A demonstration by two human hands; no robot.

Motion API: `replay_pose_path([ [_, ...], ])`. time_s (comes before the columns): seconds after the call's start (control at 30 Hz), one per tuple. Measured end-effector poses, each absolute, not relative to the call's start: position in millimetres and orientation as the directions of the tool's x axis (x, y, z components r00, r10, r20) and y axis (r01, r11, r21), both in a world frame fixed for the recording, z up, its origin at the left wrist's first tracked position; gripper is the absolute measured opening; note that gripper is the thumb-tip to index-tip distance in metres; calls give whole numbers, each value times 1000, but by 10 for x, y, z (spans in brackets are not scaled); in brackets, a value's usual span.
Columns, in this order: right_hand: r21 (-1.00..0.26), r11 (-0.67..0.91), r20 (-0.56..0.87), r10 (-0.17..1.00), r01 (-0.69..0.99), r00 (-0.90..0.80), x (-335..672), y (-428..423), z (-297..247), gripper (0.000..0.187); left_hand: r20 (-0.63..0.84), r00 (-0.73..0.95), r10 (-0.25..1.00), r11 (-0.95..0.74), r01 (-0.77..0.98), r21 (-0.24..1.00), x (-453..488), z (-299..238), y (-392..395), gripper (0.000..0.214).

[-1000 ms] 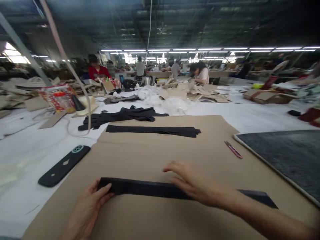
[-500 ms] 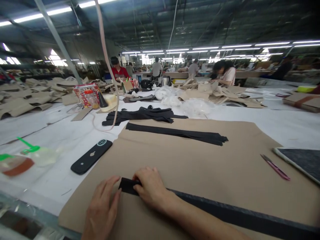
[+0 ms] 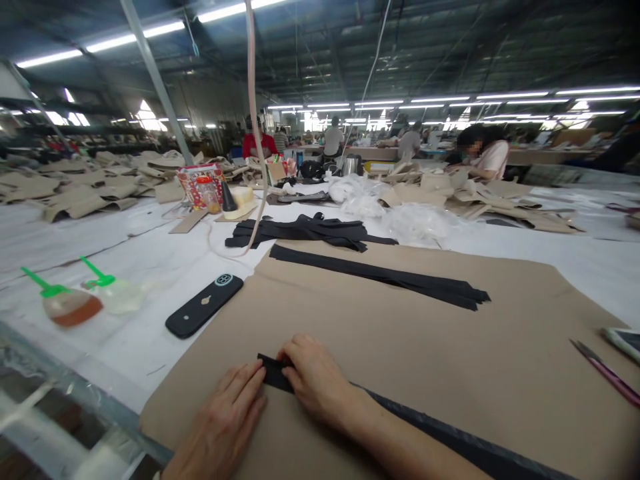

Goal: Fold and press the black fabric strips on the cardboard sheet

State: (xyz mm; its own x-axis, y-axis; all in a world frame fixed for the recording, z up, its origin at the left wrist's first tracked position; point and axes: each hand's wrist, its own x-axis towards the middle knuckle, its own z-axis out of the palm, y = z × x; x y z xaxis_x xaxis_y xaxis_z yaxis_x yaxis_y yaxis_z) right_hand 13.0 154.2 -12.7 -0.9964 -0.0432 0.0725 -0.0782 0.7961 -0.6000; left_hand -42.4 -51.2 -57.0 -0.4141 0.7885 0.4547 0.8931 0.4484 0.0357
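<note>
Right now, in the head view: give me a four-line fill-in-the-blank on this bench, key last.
The right hand holds a strip coloured ____.
The squeeze bottles have ____ spouts.
The snips lie near the picture's ____ edge.
The phone lies with its ____ lenses facing up.

Missing words: black; green; right; camera.

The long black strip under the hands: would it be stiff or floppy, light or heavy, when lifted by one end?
The long black strip would probably sag, since similar strips in the black pile bend and curl. It is likely light, being narrow and thin-looking. On the brown sheet, its flat shape seems unlikely to roll.
</note>
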Motion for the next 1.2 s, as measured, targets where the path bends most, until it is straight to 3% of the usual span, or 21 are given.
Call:
replay_pose_path([
  [0.17,-594,800,57,-63,-84,-996,112,1523,-121,25,448,-374,812,424,906,-14,-487,-525,-570,39],
  [0.33,-573,801,133,-116,-172,-984,152,1532,-174,25,466,-350,813,415,909,-41,-489,-479,-557,37],
  [0.73,-315,901,225,-235,-299,-946,223,1497,-265,19,432,-396,811,429,903,22,-502,-532,-596,41],
  [0.93,-262,915,200,-258,-306,-945,216,1486,-223,22,431,-378,819,433,901,-33,-522,-544,-611,42],
  [1.2,-278,917,141,-256,-287,-956,199,1468,-145,34,408,-431,805,456,889,39,-543,-503,-623,42],
])
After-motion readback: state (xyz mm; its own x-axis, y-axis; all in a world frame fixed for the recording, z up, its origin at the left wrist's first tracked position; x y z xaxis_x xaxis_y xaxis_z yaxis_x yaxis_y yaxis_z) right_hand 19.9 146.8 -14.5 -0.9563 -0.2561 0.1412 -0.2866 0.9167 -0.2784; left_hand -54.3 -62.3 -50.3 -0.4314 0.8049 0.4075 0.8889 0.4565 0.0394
